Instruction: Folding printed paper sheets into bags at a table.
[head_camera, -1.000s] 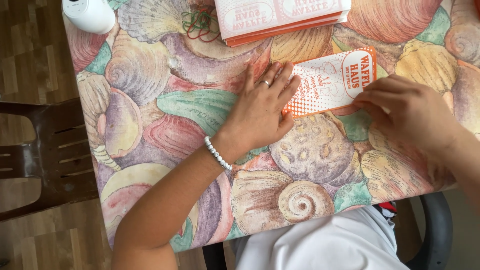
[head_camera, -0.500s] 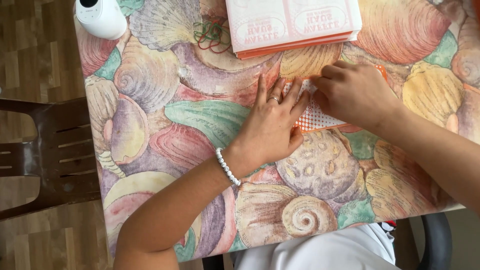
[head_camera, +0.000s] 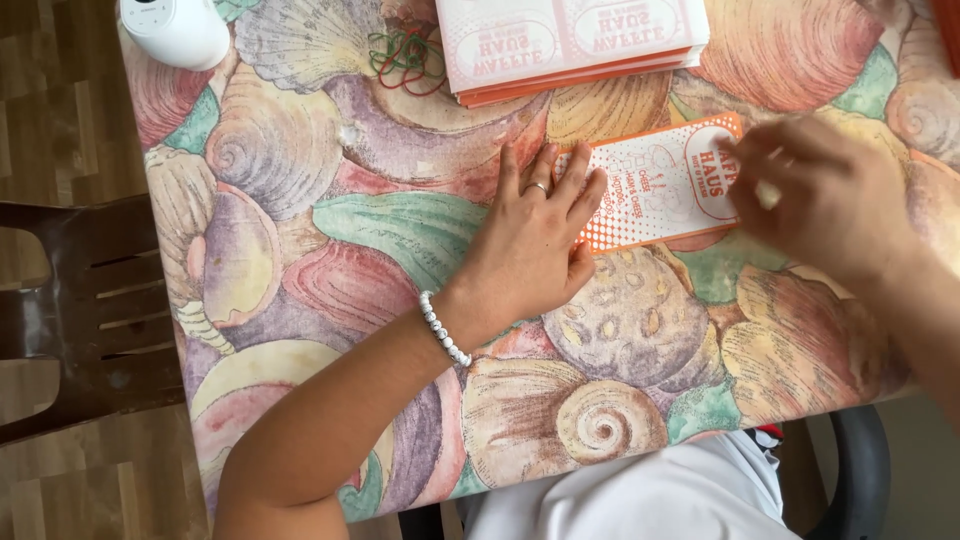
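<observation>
Head view, looking down on a worktop (head_camera: 300, 250) covered with a cloth printed in large seashells of pink, green, cream and mauve.

Item in hand: one flat paper sleeve (head_camera: 660, 185), oblong, white with an orange dotted border and an orange oval emblem near its right end. It lies flat on the worktop, right of centre, long side running left to right, slightly tilted up toward the right.

Left hand (head_camera: 530, 245): spread flat, palm down, fingers extended, fingertips pressing the left end of the paper sleeve. A ring on one finger; a white beaded bracelet (head_camera: 443, 328) at the wrist.

Right hand (head_camera: 825, 195): blurred, over the right end of the paper sleeve, fingers curled toward its edge; whether it grips the paper cannot be told.

Packages and printed goods: a stack of flat sleeves (head_camera: 570, 45) of the same white-and-orange print lies at the top edge of the worktop, just above the single sleeve, orange edges showing along its lower side. An orange corner of another item (head_camera: 948, 20) shows at the top right.

Other: a small heap of rubber bands (head_camera: 405, 55), red and green, just left of the stack; a white rounded container (head_camera: 180, 28) at the top left corner; a dark brown chair (head_camera: 80, 310) on wooden flooring at the left.
</observation>
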